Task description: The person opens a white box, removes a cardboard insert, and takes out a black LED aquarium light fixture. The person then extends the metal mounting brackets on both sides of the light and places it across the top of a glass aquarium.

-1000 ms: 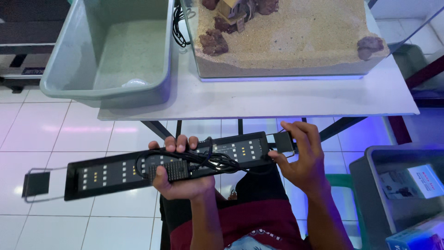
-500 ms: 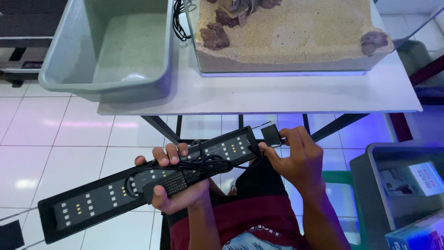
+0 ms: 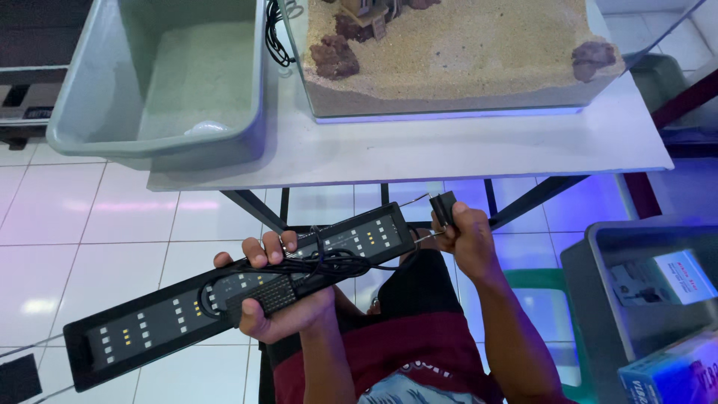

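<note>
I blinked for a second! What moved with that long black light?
The light bar tipped: its left end dropped, its right end rose. The right hand pulled the end bracket outward. The left hand still grips the middle and cord. Table unchanged.

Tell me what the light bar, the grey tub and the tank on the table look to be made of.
Light bar: matte black casing, metal or plastic, unclear; rows of small white and yellow LED chips on its face.
Grey tub: plastic, by its smooth moulded walls, rounded rim and dull sheen.
Tank: probably glass, with clear flat walls showing the sand behind them.
</note>
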